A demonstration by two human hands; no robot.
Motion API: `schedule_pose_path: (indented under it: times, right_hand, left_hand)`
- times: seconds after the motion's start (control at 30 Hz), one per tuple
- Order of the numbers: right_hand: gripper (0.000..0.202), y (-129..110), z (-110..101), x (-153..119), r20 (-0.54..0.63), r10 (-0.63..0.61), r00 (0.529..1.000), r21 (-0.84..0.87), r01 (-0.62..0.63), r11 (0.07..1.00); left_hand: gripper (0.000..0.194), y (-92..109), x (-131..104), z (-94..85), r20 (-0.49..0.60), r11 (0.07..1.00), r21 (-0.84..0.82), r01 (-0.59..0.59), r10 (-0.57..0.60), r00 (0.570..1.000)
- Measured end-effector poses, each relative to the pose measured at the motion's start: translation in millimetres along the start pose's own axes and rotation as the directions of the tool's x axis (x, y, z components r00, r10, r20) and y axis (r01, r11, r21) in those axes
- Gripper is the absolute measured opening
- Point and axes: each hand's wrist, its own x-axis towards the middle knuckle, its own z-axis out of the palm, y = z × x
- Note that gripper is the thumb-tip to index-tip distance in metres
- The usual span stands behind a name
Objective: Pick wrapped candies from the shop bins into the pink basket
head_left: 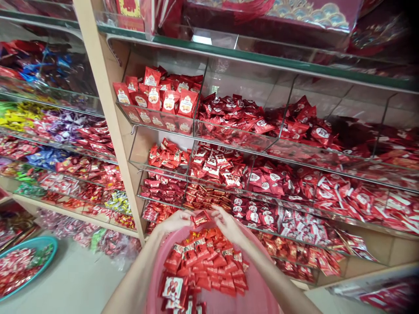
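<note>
A small red wrapped candy [200, 218] is up at the far rim of a pink plastic basket [258, 279]. My left hand [176, 221] pinches the candy's left end. Just right of the candy, my right hand [226, 225] has its fingers apart; whether its fingertips touch the wrapper I cannot tell. Below my hands, the basket holds a pile of red candy packets [209, 266] with dark lettering. Nearer me in the basket lie dark red packets [173, 288] with white picture labels.
Tiered shelves with clear fronts [235, 135] hold red-wrapped sweets ahead of me. A wooden upright [109, 117] parts them from mixed-colour candy bins [65, 131]. A teal basket [54, 257] of candy stands on the floor at left, near bagged sweets [111, 244].
</note>
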Motion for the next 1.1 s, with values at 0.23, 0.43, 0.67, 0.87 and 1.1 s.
schedule_pose_path:
  times: [0.23,0.43,0.67,0.87,1.1]
  right_hand:
    - [0.057,-29.3,16.0,-1.4,0.176,-0.361,0.916,-0.665,0.381,0.642]
    - [0.033,-35.1,29.2,-0.4,0.159,-0.371,0.915,-0.633,0.383,0.673]
    - [0.015,-52.1,18.9,-51.2,-0.036,0.167,0.985,0.113,-0.162,0.98]
    - [0.022,-45.8,38.4,-112.6,0.319,0.583,0.747,0.463,-0.66,0.592]
    - [0.025,-52.8,35.0,-139.5,0.558,0.711,0.428,0.436,-0.88,0.188]
  left_hand:
    - [0.018,3.7,-0.5,-0.3,0.001,1.0,0.0,-0.02,0.02,1.0]
    - [0.027,7.2,-3.7,0.0,-0.012,0.999,-0.001,-0.032,0.032,0.999]
    - [0.045,19.6,-10.6,3.7,-0.134,0.996,-0.085,0.011,-0.022,0.991]
    - [0.045,19.3,-9.9,6.2,-0.124,0.997,-0.071,0.042,-0.051,0.991]
    - [0.043,14.4,-9.9,6.4,-0.145,0.999,-0.013,0.037,-0.038,0.989]
